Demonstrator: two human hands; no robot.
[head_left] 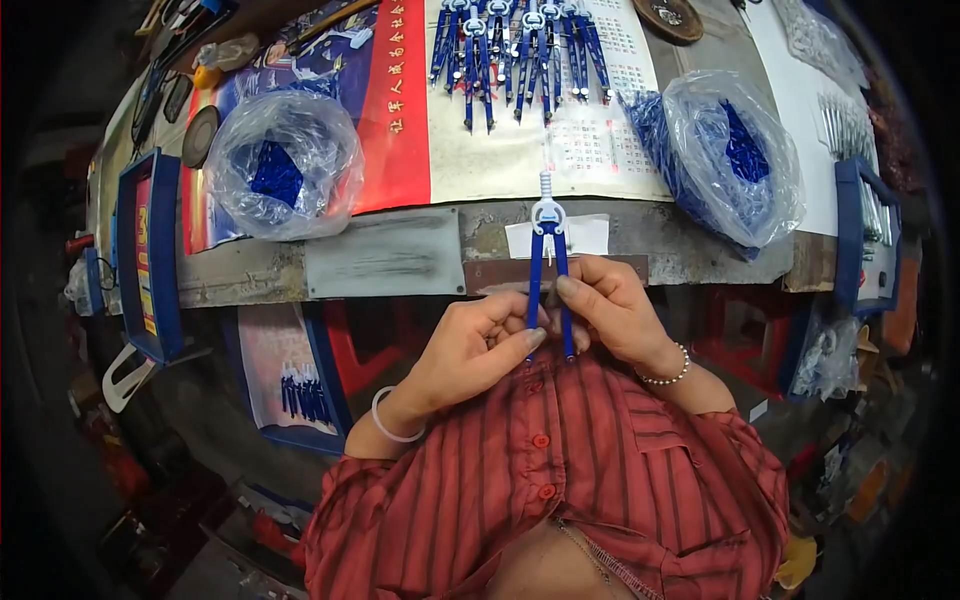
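Head view: left hand point(478, 345) and right hand point(612, 310) pinch slim blue plastic compass point(549, 270) legs.

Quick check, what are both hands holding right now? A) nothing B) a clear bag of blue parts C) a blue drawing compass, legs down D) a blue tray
C: the left hand and right hand each pinch one leg of the blue compass, its white hinge pointing up toward the bench; the bags lie untouched on it.
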